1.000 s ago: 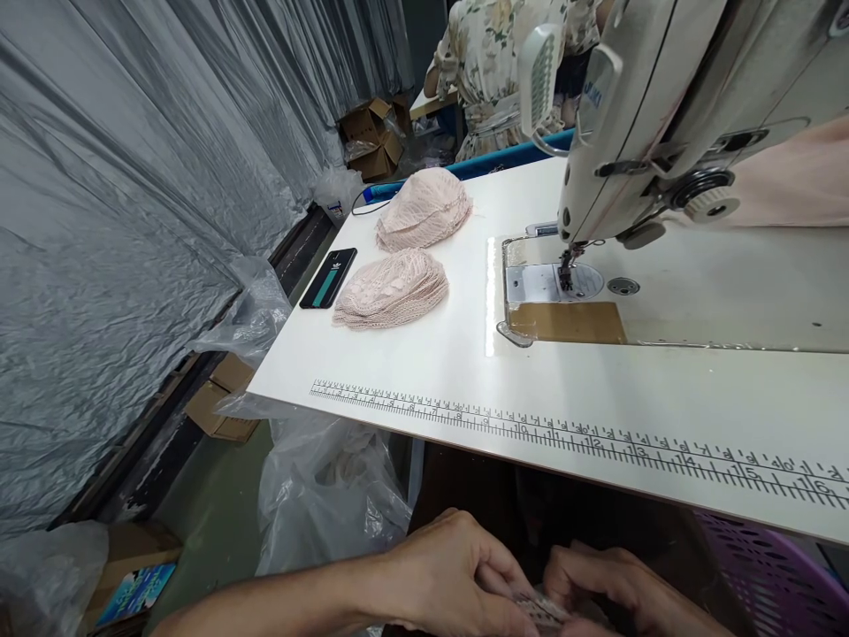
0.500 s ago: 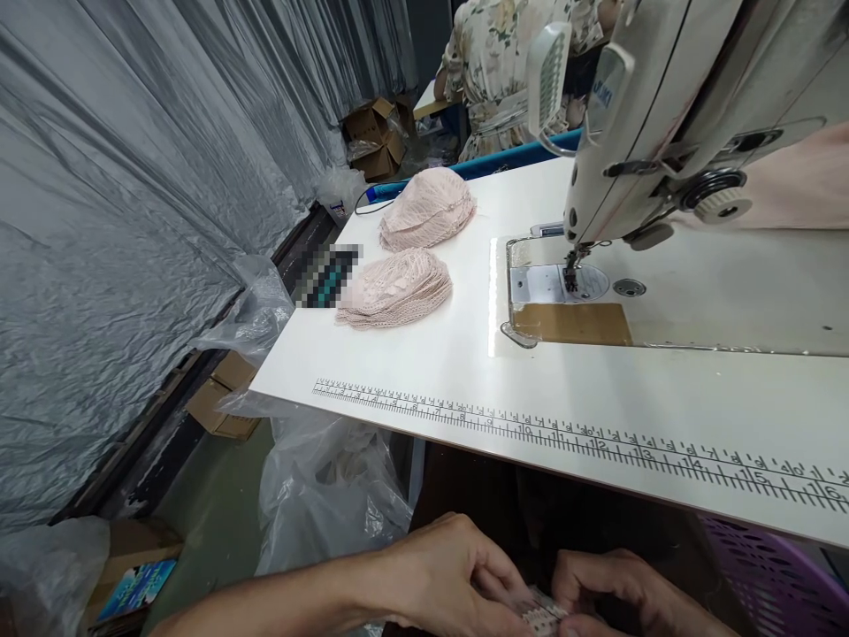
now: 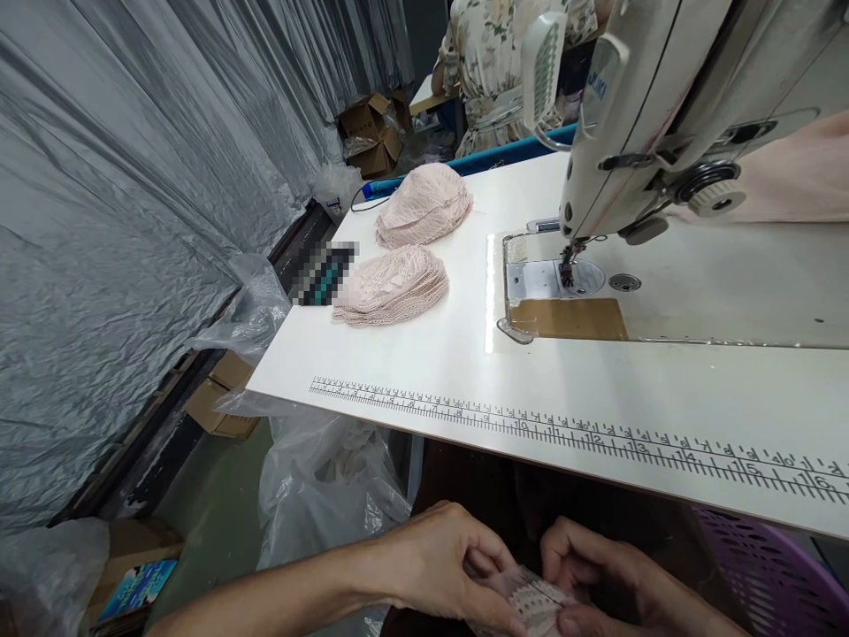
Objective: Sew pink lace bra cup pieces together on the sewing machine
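Grey plastic sheeting hangs along the whole left side. A white table fills the middle of the view, with a printed ruler running along its near edge. A white sewing machine stands on the right half of the table, its needle over the metal plate. Beyond the table a person in a floral dress stands near cardboard boxes. Two stacks of pink lace cups lie on the table left of the machine, one behind the other, with a phone just beside the nearer stack. A clear plastic bag sags below the table's near-left corner, and a purple basket shows at lower right.

Below the table edge, the left hand and right hand are both closed around a small pink lace piece, pinched between them; it is partly cut off by the bottom edge, so its shape is unclear.
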Action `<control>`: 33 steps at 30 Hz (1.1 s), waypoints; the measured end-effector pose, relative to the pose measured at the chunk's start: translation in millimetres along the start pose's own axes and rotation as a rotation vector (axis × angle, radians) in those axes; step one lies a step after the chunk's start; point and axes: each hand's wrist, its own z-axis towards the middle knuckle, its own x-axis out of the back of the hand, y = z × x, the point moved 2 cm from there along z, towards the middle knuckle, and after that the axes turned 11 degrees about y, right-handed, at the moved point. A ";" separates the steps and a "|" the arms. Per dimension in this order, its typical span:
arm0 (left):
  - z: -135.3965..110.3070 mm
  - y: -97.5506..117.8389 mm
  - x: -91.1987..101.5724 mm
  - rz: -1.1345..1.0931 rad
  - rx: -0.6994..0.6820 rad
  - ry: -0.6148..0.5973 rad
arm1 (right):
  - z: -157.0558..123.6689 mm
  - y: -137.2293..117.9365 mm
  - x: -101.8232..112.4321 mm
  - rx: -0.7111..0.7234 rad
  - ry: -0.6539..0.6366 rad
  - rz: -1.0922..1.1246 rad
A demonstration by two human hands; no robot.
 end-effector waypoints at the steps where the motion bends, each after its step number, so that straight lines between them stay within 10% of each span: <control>1: 0.1 2.3 0.6 0.017 -0.011 -0.002 | -0.1 -1.6 -0.3 -0.010 0.002 0.020; 33: 5.2 -8.9 -0.3 0.067 -0.014 0.058 | -3.5 -8.5 1.1 0.070 0.100 -0.069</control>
